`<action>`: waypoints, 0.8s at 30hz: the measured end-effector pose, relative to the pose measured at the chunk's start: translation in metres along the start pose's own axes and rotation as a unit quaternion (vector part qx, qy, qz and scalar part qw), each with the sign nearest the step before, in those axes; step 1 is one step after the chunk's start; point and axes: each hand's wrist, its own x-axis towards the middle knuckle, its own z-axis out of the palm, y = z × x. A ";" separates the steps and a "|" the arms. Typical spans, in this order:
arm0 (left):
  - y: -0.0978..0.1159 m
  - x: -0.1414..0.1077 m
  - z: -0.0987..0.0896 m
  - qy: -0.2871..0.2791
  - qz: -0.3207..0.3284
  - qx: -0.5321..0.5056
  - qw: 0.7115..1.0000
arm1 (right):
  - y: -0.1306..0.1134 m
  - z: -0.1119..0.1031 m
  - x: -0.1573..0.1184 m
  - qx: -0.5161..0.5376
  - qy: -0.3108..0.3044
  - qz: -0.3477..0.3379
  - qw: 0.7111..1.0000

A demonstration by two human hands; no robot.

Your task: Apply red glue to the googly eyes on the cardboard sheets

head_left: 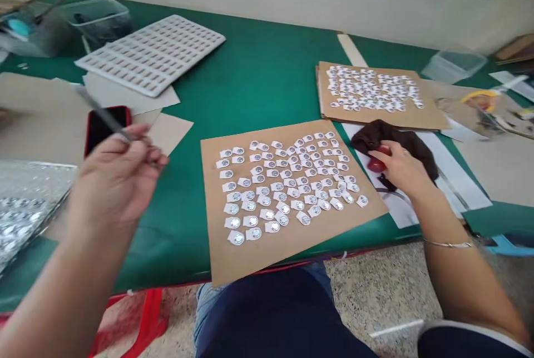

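My left hand (120, 174) is raised over the left of the table, its fingers closed on a slim grey metal tool (102, 110). Motion blurs the tool, perhaps tweezers. At the right, my right hand (403, 169) grips a red, round-ended object (377, 164) against a bunched dark brown cloth (411, 144); its exact kind is unclear. Between the hands lies a brown board (233, 263) bearing many small white tabs with round silvery faces (285, 208), in loose rows.
Behind the right hand, a stack of boards (429, 116) carries similar tabs. A white slotted tray (192, 63), a red-edged phone (94, 135) and a clear-wrapped pack of silvery discs (25, 213) are at left. Yellow-handled scissors (479, 94) and a clear box (454, 66) stand at right.
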 end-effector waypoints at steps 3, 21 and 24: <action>-0.015 -0.003 0.005 -0.033 -0.040 -0.063 0.997 | 0.004 0.009 -0.007 0.093 0.116 0.030 0.988; -0.087 0.070 0.012 -0.009 -0.064 0.012 0.998 | -0.133 -0.112 0.063 0.801 0.299 0.133 0.502; -0.093 0.077 0.011 -0.013 -0.030 0.056 0.998 | -0.137 -0.102 0.061 0.776 0.257 0.153 0.555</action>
